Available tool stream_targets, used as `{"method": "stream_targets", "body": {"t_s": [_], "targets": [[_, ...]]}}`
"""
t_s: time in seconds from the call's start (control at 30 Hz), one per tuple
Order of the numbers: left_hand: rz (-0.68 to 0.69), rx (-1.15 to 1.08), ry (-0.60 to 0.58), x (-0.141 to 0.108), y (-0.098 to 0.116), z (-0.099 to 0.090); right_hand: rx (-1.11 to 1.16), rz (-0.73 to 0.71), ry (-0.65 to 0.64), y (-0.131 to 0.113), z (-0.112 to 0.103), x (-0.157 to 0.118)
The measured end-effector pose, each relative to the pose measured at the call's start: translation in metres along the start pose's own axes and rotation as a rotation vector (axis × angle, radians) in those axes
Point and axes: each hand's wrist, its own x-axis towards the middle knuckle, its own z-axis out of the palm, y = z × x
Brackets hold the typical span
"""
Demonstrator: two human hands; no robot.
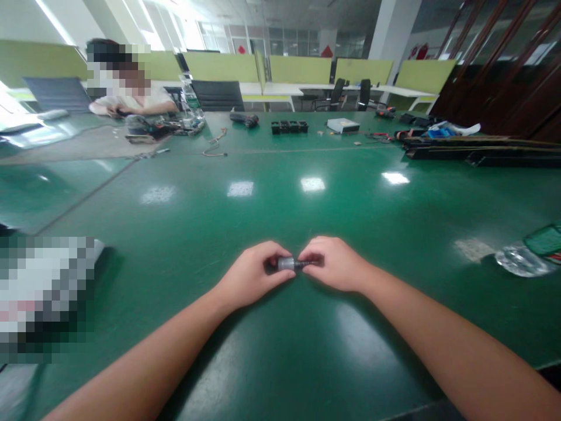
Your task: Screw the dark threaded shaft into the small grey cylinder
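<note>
Low over the green table (pixel 272 216), both hands meet at a small grey metal cylinder (pixel 286 264) with a thin dark shaft (pixel 302 264) that looks ridged. My left hand (pixel 252 272) grips the cylinder between thumb and fingers. The fingertips of my right hand (pixel 335 263) pinch the dark shaft, hiding its far end. Cylinder and shaft lie in one line, roughly level. Whether they are one piece or two I cannot tell.
To the left sits a blurred pale box (pixel 44 286); on the right lies a clear plastic bottle (pixel 523 260). Black parts (pixel 289 126), a white box (pixel 343 125) and dark strips (pixel 482 151) lie along the far side. A person (pixel 135 96) sits at the far left.
</note>
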Motion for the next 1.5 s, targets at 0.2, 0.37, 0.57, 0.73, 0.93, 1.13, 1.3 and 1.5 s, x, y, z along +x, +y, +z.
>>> {"method": "stream_targets", "body": {"t_s": [0.2,0.37,0.57,0.73,0.93,1.13,1.3,1.5], "targets": [[-0.006,-0.005,-0.002,0.000,0.000,0.000,-0.008,0.004,-0.006,0.000,-0.001,-0.001],[-0.006,-0.008,-0.003,0.000,0.000,0.000,-0.014,0.003,-0.005,0.000,-0.003,-0.002],[-0.006,-0.005,-0.003,-0.001,0.000,0.000,-0.030,0.007,-0.015,0.000,-0.004,-0.002],[-0.007,-0.006,-0.010,-0.001,0.000,-0.001,-0.023,0.013,-0.013,0.001,-0.005,-0.003],[-0.009,-0.002,-0.009,-0.001,-0.002,0.000,-0.042,0.016,-0.023,0.002,-0.007,-0.003],[-0.001,-0.007,-0.009,-0.001,-0.002,0.000,-0.058,0.019,-0.031,0.002,-0.009,-0.003],[-0.005,-0.006,-0.009,-0.001,-0.002,0.000,-0.063,0.026,-0.041,0.002,-0.012,-0.005],[-0.011,-0.011,-0.008,-0.001,-0.002,0.000,-0.087,0.032,-0.056,0.002,-0.016,-0.006]]}}
